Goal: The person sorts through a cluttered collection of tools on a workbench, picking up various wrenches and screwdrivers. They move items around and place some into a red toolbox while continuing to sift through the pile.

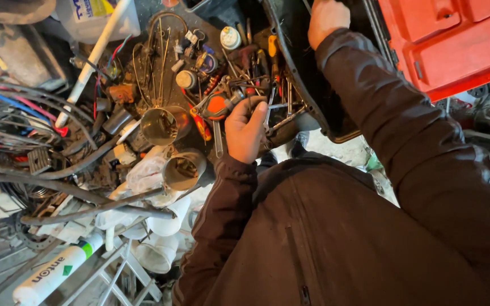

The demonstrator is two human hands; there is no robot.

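In the middle of the frame, your left hand (246, 131) grabs a metal tool (267, 113) in the messy toolbox (336, 127). At the top, your right hand (327, 20) grips the toolbox's black edge.

Two metal cans (165, 124), white pipes (163, 238) and tangled cables (12, 107) lie nearby.

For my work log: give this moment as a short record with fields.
setting: cluttered tool case full of hand tools, seen from above
left hand: left hand reaching into the tools, fingers curled on a metal tool; which one cannot be told
right hand: right hand gripping the case's dark upper edge
lid: red lid open at right
nearby: two metal cups, white tube, tangled cables
clothing: dark jacket sleeves
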